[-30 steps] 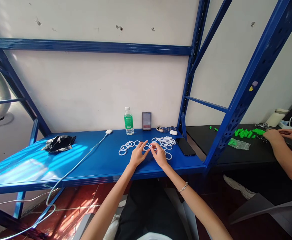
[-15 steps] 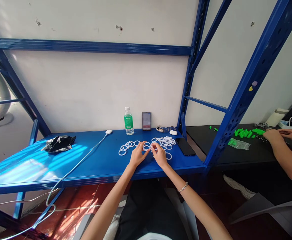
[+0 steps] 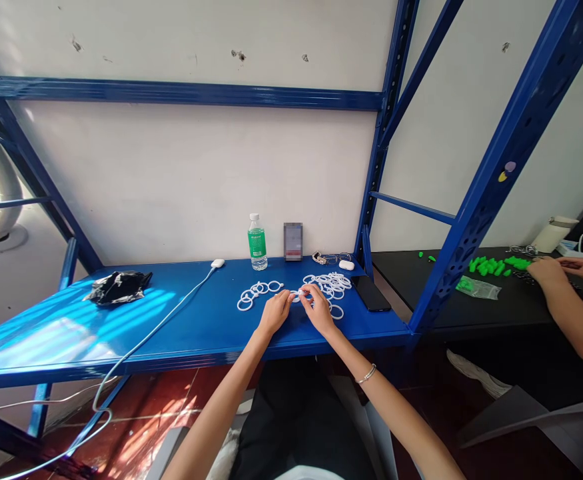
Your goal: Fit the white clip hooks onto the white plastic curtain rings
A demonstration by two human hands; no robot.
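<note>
My left hand [image 3: 276,313] and my right hand [image 3: 318,313] meet near the middle of the blue table. Between their fingertips is a white ring [image 3: 296,293], seen nearly edge-on and partly covered by the fingers. Both hands are closed in a pinch on it. To the left, several white rings [image 3: 257,289] lie in an overlapping, chain-like row. Behind and beside my right hand lies a heap of white rings [image 3: 334,283], and a single ring [image 3: 337,312] rests just right of that hand.
At the back stand a bottle with a green label [image 3: 257,243] and a small screen device [image 3: 293,242]. A dark phone [image 3: 371,294] lies right, a black plastic bag [image 3: 120,288] left, with a white cable [image 3: 161,321] between. Another person's hands [image 3: 546,268] work by green pieces [image 3: 491,267].
The fingers of my left hand have closed in from a wider spread. The ring between my hands, earlier seen as a round loop, now appears flatter. The other rings look unmoved.
</note>
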